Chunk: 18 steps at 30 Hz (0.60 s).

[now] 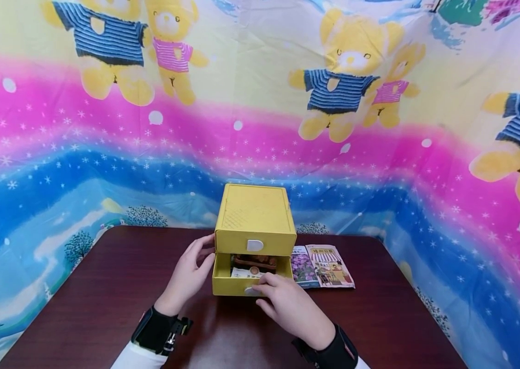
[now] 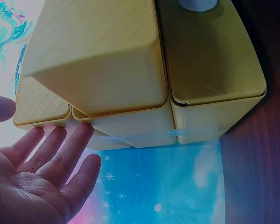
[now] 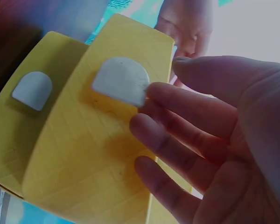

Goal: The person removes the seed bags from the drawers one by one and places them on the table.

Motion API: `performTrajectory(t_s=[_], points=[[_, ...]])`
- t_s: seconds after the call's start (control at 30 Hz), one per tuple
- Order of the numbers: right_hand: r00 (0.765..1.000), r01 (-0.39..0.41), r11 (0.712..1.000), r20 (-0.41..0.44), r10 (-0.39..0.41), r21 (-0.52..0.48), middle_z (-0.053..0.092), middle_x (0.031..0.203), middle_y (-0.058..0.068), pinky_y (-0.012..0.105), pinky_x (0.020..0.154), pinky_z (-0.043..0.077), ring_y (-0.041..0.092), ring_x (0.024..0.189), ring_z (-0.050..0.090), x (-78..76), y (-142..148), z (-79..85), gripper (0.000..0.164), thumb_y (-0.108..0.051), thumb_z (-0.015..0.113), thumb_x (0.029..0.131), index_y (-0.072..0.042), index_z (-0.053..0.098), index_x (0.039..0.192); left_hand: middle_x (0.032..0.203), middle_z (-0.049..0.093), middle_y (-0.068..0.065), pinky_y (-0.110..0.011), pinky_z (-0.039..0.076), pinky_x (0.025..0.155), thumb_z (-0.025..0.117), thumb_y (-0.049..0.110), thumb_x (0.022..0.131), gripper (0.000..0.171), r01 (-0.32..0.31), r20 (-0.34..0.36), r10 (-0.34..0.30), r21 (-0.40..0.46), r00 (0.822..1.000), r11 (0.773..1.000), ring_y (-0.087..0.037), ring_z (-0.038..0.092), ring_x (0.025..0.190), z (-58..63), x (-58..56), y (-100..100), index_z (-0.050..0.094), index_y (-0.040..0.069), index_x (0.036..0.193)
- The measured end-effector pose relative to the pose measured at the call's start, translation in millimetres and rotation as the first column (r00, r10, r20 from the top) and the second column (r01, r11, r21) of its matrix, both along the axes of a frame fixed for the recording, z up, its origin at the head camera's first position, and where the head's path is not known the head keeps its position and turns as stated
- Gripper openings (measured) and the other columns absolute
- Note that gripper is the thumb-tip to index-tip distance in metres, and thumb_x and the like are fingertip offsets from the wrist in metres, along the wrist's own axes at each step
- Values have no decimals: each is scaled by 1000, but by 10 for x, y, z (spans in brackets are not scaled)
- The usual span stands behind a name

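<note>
A yellow drawer box point(image 1: 256, 207) stands on the table with its lower drawer point(image 1: 223, 287) pulled out. Inside that drawer lies a printed packet point(image 1: 246, 273), brown and white, partly hidden by the drawer front. My right hand point(image 1: 289, 307) is at the drawer's white knob point(image 3: 121, 79); the index fingertip touches the knob's edge, the thumb stands apart, and the other fingers are loosely bent. Against the box's left side rests my left hand point(image 1: 190, 274), its fingers extended and fingertips on the yellow wall, as the left wrist view shows.
Two printed packets, one with purple flowers point(image 1: 303, 266) and one with a shop picture point(image 1: 331, 266), lie right of the box. The upper drawer point(image 1: 232, 242) is closed. Behind the dark red table point(image 1: 117, 287) hangs a bear-print cloth point(image 1: 250, 102).
</note>
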State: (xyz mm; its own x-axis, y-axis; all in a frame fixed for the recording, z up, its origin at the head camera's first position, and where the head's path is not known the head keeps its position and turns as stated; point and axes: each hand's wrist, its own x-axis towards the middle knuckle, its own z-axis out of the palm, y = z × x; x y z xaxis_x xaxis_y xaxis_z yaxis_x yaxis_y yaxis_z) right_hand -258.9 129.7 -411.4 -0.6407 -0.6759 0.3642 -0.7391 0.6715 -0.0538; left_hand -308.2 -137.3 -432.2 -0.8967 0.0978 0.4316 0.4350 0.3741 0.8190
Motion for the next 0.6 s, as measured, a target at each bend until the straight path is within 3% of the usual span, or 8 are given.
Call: performTrajectory(t_s=[0.23,0.6], points=[[999,-8,999,33,6,40,62,103,-6,21,73,50,7,87,62,103,-3,63,21,-25,73,95,-17,76,115,148,50,-11,-47,54,100,55,9,104,46,1,-2,-1,-5,1000,1000,-30,63,124,-15,-9,-3,47,13,150],[1000,4,994,-6,-3,110,61,99,-7,23,72,50,8,83,61,243,-34,139,21,-27,75,94,-18,77,113,148,50,-12,-46,55,98,56,10,104,47,11,-7,-11,-2,1000,1000,-30,63,124,-28,-10,-13,47,13,150]])
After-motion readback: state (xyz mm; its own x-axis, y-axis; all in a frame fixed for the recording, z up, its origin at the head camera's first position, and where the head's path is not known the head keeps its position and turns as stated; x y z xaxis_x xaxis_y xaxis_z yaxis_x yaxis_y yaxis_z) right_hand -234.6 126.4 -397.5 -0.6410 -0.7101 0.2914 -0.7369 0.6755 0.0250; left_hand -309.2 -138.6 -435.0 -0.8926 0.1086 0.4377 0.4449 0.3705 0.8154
